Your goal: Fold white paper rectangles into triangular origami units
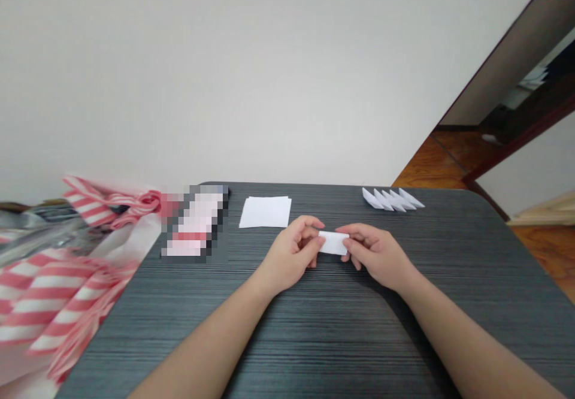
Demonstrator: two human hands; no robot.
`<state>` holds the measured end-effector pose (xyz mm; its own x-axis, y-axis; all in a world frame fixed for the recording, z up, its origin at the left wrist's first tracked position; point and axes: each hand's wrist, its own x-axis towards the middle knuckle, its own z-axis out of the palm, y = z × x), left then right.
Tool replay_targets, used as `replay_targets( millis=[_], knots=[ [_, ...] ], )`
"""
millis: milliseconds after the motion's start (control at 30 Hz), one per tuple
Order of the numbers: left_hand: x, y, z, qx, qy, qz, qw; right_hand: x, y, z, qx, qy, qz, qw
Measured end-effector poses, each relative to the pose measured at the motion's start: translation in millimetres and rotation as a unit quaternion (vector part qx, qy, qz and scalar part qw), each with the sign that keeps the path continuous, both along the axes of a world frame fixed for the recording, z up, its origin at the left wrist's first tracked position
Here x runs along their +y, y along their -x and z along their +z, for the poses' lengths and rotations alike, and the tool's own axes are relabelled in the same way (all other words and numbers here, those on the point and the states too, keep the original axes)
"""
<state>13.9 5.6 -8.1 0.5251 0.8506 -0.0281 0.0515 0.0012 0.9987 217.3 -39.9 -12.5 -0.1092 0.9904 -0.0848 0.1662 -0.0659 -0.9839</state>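
Observation:
A small white piece of folded paper (333, 243) is held just above the dark table, between my two hands. My left hand (294, 252) pinches its left end with thumb and fingers. On the opposite end, my right hand (377, 252) has a similar thumb-and-finger pinch. Behind my left hand lies a short stack of white paper sheets (265, 212), slightly out of line with each other. Toward the back right, several folded white paper pieces (392, 199) with pointed ends sit in an overlapping row.
The dark wood-grain table (309, 339) reaches a pale wall (278, 75) at the back. A blurred-out phone-like object (195, 222) lies at the back left. Red-and-white striped cloth or bags (54, 297) lie beside the table's left edge. Wooden floor (426, 162) shows on the right.

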Motion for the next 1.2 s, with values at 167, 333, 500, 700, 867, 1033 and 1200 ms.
replay_targets(
  millis=[167,333,500,700,867,1033,1200],
  knots=[
    [0.5,-0.8,1.6,0.035,0.018,-0.002,0.999,1.3,-0.7,-3.3,0.01,-0.021,-0.022,0.999],
    [1.4,-2.1,2.6,0.062,0.027,-0.004,0.998,1.6,-0.3,-4.4,0.008,-0.022,-0.024,0.999],
    [1.4,-2.3,1.2,0.051,0.03,0.006,0.998,1.1,-0.2,-4.8,0.008,-0.023,-0.02,1.0],
    [1.4,-2.1,-0.4,0.051,0.026,0.001,0.998,1.1,0.2,-4.8,0.007,-0.023,-0.024,0.999],
    [1.1,-1.6,-2.3,0.049,0.022,-0.003,0.999,1.8,0.4,-5.0,0.009,-0.021,-0.023,0.999],
    [0.8,-1.8,0.1,0.065,0.012,-0.002,0.998,1.4,-0.2,-4.6,-0.001,-0.02,-0.017,1.0],
    [-1.0,-0.3,5.6,0.126,-0.048,-0.025,0.99,-0.3,1.4,2.7,-0.079,-0.069,0.01,0.994]
  ],
)
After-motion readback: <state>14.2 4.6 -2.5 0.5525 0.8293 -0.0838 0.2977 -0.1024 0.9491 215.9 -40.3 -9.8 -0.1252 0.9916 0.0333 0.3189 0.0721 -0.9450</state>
